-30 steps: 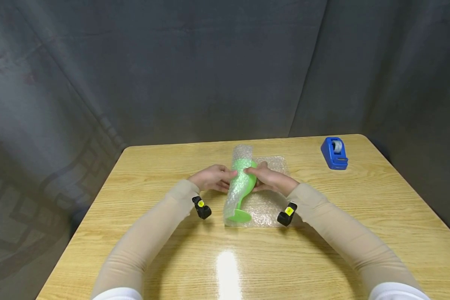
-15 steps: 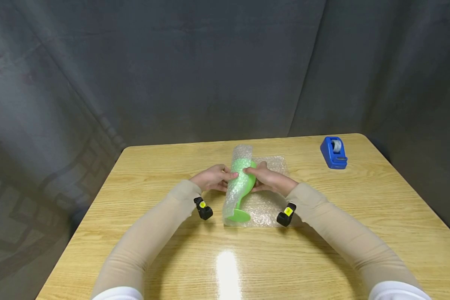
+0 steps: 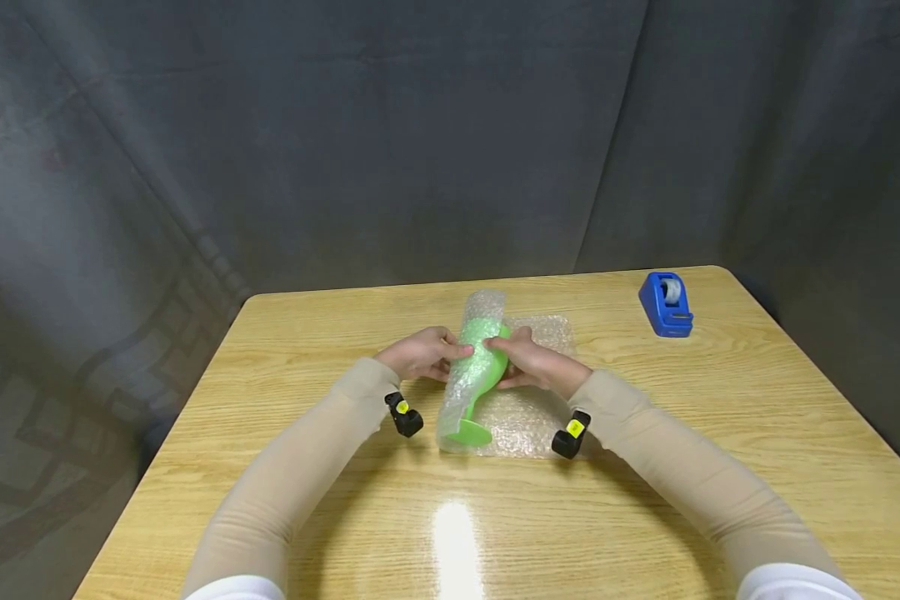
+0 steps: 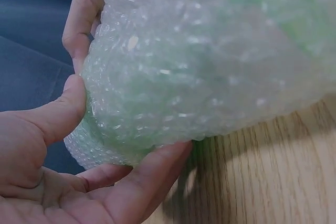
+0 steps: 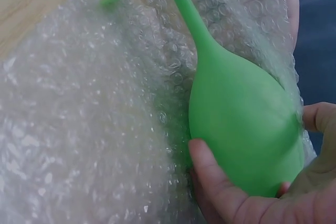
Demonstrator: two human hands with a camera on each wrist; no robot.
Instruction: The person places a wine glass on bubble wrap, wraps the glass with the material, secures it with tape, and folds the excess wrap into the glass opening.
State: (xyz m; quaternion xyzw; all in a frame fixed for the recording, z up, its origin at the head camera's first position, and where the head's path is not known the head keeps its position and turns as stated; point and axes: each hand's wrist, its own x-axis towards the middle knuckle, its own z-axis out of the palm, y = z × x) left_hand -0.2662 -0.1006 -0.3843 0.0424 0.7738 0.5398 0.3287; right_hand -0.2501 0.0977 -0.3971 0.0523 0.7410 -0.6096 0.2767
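A green wine glass (image 3: 492,377) lies on its side, its foot toward me, partly rolled in a sheet of bubble wrap (image 3: 527,423). From the left, my left hand (image 3: 426,353) holds the wrapped bowl, thumb on top and fingers low at the table side. My right hand (image 3: 537,362) grips the bowl from the right, its thumb on the folded wrap. In the right wrist view, fingers (image 5: 210,169) press the bare green bowl (image 5: 236,114). Bubble wrap (image 4: 157,77) covers the glass in the left wrist view, with the green showing through.
A blue tape dispenser (image 3: 666,305) with a roll of tape stands at the back right of the wooden table (image 3: 330,517). A dark curtain (image 3: 420,150) hangs behind the table and at both sides. Flat bubble wrap extends right under my right hand.
The wine glass and the wrap round it have shifted slightly left, most at the foot. My right hand has moved a little left with it; both hands keep their hold.
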